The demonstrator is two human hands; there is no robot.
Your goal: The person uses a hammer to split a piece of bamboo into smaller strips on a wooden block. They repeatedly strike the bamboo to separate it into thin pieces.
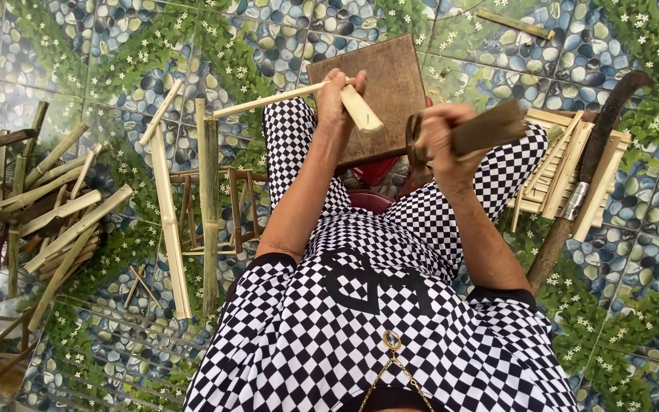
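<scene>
The left hand (335,99) is closed around a pale split bamboo strip (284,98) whose long axis runs leftward; the right hand (442,137) grips a dark wooden-handled knife (490,128) just beside it.

Black-and-white checked short-sleeved outfit (375,305), gold pendant chain (390,343).
</scene>
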